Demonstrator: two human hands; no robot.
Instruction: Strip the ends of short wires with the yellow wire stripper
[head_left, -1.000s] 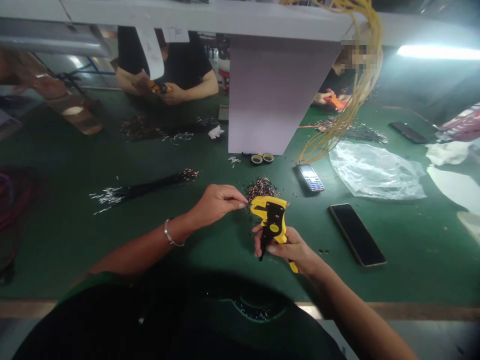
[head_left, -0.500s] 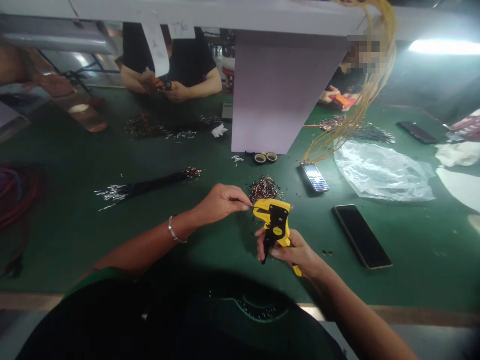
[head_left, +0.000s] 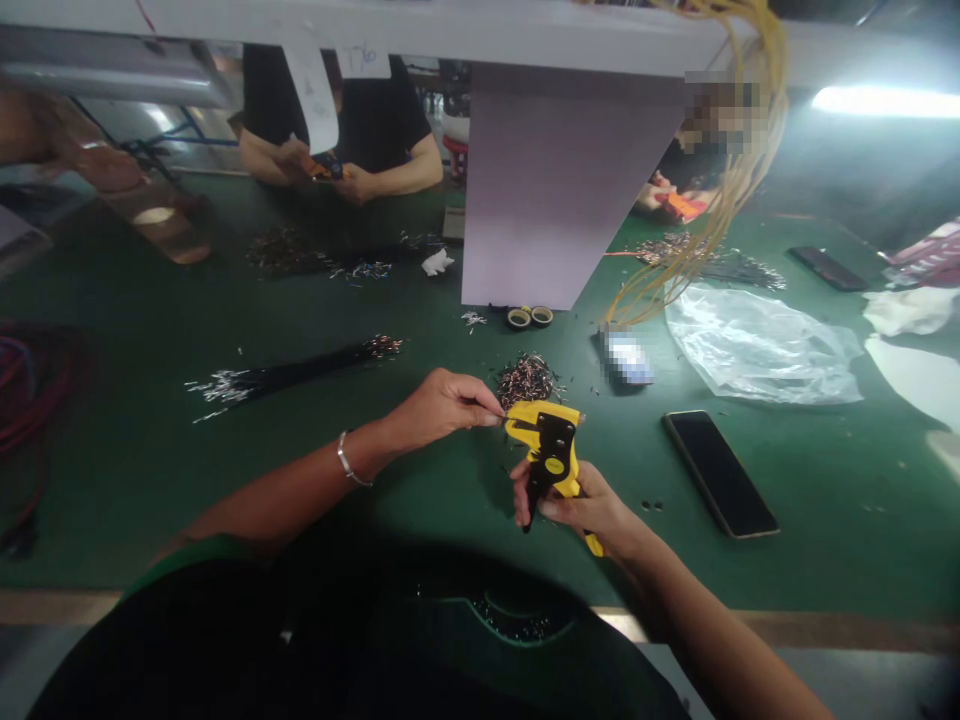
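My right hand [head_left: 592, 505] is wrapped round the handles of a yellow and black wire stripper [head_left: 555, 440], whose jaws point left. My left hand [head_left: 450, 400] pinches a thin dark wire [head_left: 505, 417] between thumb and fingertips. The wire's end reaches the stripper's jaws; how deep it sits inside is too small to tell. Just behind the jaws lies a pile of short copper-and-black wire pieces [head_left: 529, 380]. A bundle of black wires [head_left: 300, 373] with bare ends lies on the green table [head_left: 247, 480] to the left of my hands.
To the right lie a dark smartphone [head_left: 720, 475], a keypad phone [head_left: 628, 358] and a clear plastic bag [head_left: 765, 345]. Two tape rolls [head_left: 529, 317] sit by a pale upright panel [head_left: 555, 190]. Yellow wires [head_left: 720, 230] hang down. Across the table, co-workers' hands [head_left: 337, 178] hold tools.
Both hands, the wire and the stripper keep nearly the same positions. The whole view has shifted very slightly.
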